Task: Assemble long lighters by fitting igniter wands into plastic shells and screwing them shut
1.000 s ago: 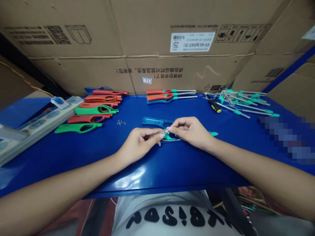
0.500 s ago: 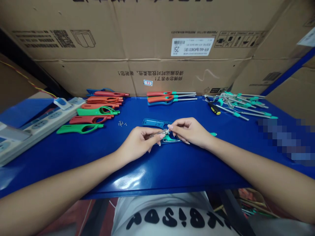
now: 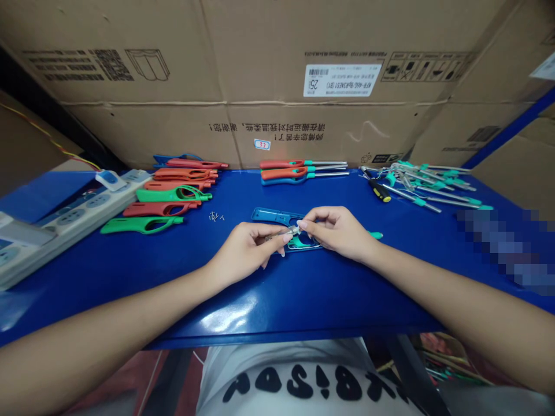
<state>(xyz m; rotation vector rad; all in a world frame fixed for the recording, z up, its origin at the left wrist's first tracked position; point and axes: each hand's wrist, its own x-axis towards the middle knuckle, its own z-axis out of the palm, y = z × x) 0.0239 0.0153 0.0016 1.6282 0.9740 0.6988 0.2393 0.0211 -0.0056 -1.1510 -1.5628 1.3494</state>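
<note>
Between the thumb and fingers of my left hand [image 3: 240, 251] is a small clear lighter part [image 3: 293, 230] with a whitish end, mostly covered by the fingers. My right hand [image 3: 342, 234] pinches that whitish end; its other fingers curl over the work below. Behind the hands lies an open blue lighter shell half [image 3: 269, 215], its inside facing up. Under the fingers rests a second blue piece with a teal trigger [image 3: 300, 242] and a thin white wire, partly hidden. A teal tip [image 3: 375, 235] pokes out beyond my right hand.
Several coloured lighter handles [image 3: 162, 209] lie at left beside a power strip [image 3: 71, 216]. Small screws [image 3: 215, 216] sit near my left hand. Assembled lighters [image 3: 286, 173] rest at the back. At right are a screwdriver [image 3: 378, 190] and a pile of metal lighter tubes [image 3: 427, 179]. Cardboard [image 3: 173, 69] walls the back.
Both hands stay almost in place over the blue pieces. The fingers have shifted only slightly around the small clear part, and the whole view has moved a little.
</note>
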